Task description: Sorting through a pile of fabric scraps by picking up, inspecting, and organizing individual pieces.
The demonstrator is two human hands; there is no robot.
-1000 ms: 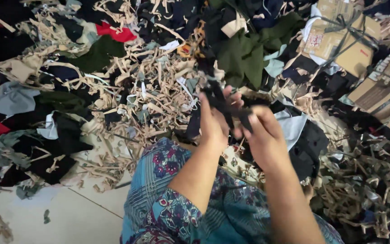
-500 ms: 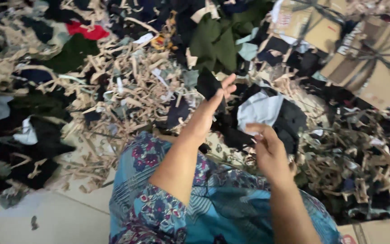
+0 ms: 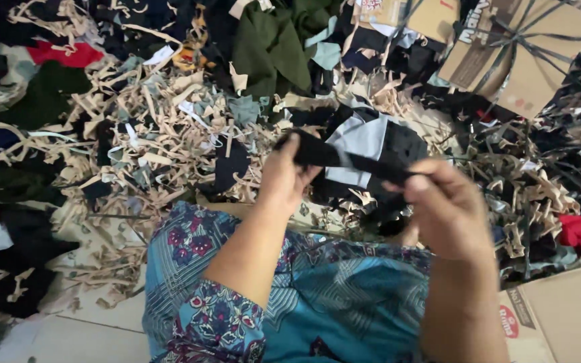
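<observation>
Left hand [image 3: 284, 178] and right hand [image 3: 448, 208] raised over the lap, fingers of both clamped on 1 black fabric strip [image 3: 344, 160] stretched between them. Beyond, beige fabric scraps [image 3: 163, 144] heaped on the floor; far right, a tied cardboard box [image 3: 526, 54].

Black fabric strip [image 3: 344, 159] — soft matt cloth; beige offcut heap [image 3: 163, 141] (frayed, rough); corrugated cardboard box [image 3: 526, 60] — dull brown.

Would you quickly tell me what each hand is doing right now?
Left hand: closed on one end of the black fabric strip.
Right hand: closed on its other end.
</observation>
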